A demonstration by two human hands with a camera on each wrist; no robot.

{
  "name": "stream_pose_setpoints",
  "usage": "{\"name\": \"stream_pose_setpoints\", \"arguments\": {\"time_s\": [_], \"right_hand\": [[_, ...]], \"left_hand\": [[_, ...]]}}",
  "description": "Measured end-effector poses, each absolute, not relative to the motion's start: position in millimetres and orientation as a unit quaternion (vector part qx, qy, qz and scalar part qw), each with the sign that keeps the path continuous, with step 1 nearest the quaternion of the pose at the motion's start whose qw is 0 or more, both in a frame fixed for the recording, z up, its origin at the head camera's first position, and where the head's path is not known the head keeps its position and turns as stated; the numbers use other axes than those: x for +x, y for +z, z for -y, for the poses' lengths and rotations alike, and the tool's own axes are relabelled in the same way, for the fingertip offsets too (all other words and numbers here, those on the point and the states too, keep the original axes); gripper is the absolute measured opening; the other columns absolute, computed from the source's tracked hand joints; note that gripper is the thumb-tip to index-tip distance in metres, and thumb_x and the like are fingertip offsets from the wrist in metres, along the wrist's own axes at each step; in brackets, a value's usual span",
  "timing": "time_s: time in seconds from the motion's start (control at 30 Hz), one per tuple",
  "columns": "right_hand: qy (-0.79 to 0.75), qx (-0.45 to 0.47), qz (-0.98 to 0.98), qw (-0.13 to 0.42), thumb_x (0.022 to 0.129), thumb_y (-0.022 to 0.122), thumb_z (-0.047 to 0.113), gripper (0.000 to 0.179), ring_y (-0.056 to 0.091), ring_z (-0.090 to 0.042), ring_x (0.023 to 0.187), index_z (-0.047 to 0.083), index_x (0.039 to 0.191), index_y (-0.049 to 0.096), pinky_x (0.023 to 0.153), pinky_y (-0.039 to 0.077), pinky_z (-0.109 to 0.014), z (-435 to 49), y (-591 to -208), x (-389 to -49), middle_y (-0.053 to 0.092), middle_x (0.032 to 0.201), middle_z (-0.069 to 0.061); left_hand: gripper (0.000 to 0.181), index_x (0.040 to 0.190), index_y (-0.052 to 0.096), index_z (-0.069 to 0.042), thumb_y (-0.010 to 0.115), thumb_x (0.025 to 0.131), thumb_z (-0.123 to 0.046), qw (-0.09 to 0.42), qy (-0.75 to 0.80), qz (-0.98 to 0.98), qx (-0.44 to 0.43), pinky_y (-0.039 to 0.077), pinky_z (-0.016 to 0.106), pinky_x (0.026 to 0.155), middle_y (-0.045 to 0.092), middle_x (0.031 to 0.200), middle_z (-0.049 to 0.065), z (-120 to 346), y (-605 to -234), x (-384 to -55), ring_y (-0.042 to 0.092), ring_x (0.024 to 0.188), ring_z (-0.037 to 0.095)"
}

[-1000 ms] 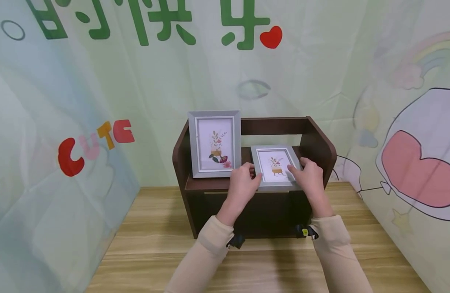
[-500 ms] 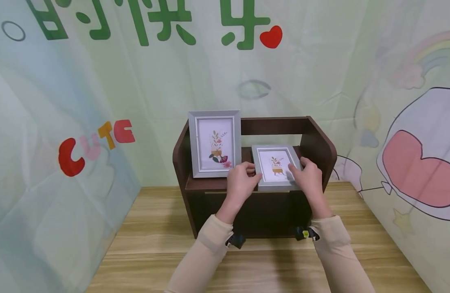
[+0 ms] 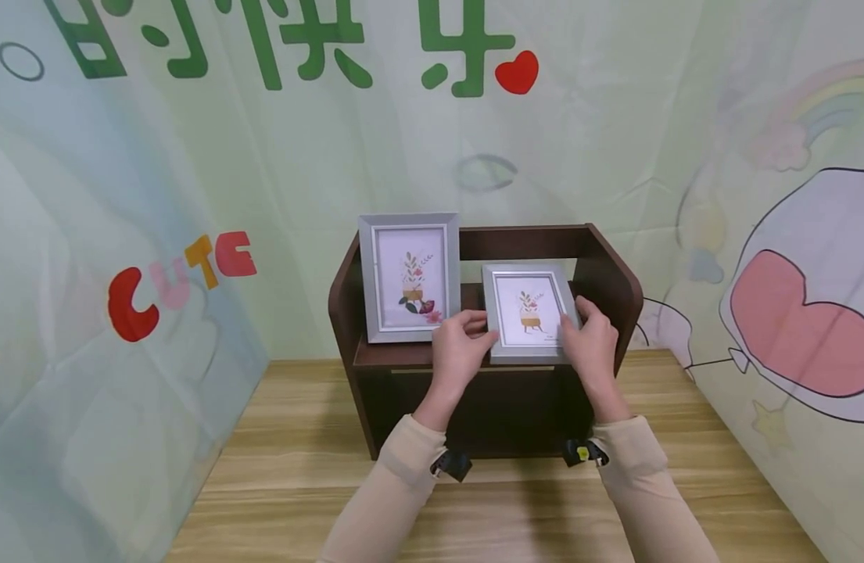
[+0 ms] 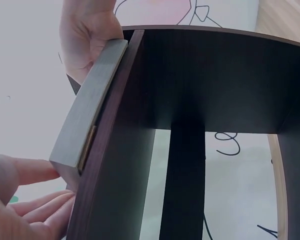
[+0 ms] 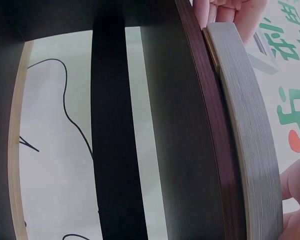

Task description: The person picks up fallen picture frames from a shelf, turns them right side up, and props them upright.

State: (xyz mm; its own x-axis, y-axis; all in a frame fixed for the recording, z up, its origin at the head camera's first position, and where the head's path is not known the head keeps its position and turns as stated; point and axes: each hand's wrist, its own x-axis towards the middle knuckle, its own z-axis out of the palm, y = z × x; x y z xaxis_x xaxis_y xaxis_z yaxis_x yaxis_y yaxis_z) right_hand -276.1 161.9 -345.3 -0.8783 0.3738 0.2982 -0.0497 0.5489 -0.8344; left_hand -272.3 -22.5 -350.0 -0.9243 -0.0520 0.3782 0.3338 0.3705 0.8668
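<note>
A silver picture frame [image 3: 530, 313] with a plant print leans back on the top of a small dark brown shelf [image 3: 614, 305]. My left hand [image 3: 457, 352] pinches its lower left side between thumb and fingers. At the opposite side, my right hand [image 3: 592, 340] grips it with the thumb over the front edge; most of those fingers are hidden behind. In both wrist views the lower edge of the picture frame [image 4: 92, 100] lies along the shelf's front edge. A second silver picture frame [image 3: 410, 274] stands upright to the left, behind my left hand.
The shelf has raised side panels, a back rail [image 3: 526, 242] and an open lower compartment [image 3: 516, 414]. It stands on a wood-grain tabletop [image 3: 298, 469]. Printed cloth [image 3: 319, 156] with green characters hangs behind and at both sides.
The right picture frame has tilted up from lying nearly flat, its far edge rising. Both hands have kept hold of its sides. The left picture frame stays in place.
</note>
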Motion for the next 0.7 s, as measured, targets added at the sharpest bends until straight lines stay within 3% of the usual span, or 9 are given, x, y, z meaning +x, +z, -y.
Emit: {"name": "stream_pose_setpoints", "arguments": {"time_s": [0.27,0.7], "right_hand": [[0.470,-0.072,0.838,0.269,0.096,0.046,0.007,0.040,0.050,-0.034,0.124,-0.002,0.135,0.049,0.104,0.041,-0.047,-161.9,-345.0,-277.0,0.051,0.138,-0.021],[0.492,-0.055,0.815,0.302,0.095,0.052,0.006,0.041,0.058,-0.030,0.118,0.003,0.135,0.051,0.096,0.048,-0.043,-164.0,-338.9,-277.4,0.052,0.138,-0.015]], "left_hand": [[0.033,0.110,0.068,-0.002,0.076,0.078,-0.008,0.191,-0.579,0.787,-0.094,0.058,0.032,0.075,0.071,0.107,0.014,22.7,-348.8,-271.2,0.071,0.091,0.023],[0.039,0.114,0.065,0.001,0.074,0.076,0.001,0.237,-0.609,0.750,-0.104,0.057,0.029,0.079,0.069,0.112,0.014,20.1,-343.7,-274.1,0.070,0.094,0.025]]}}
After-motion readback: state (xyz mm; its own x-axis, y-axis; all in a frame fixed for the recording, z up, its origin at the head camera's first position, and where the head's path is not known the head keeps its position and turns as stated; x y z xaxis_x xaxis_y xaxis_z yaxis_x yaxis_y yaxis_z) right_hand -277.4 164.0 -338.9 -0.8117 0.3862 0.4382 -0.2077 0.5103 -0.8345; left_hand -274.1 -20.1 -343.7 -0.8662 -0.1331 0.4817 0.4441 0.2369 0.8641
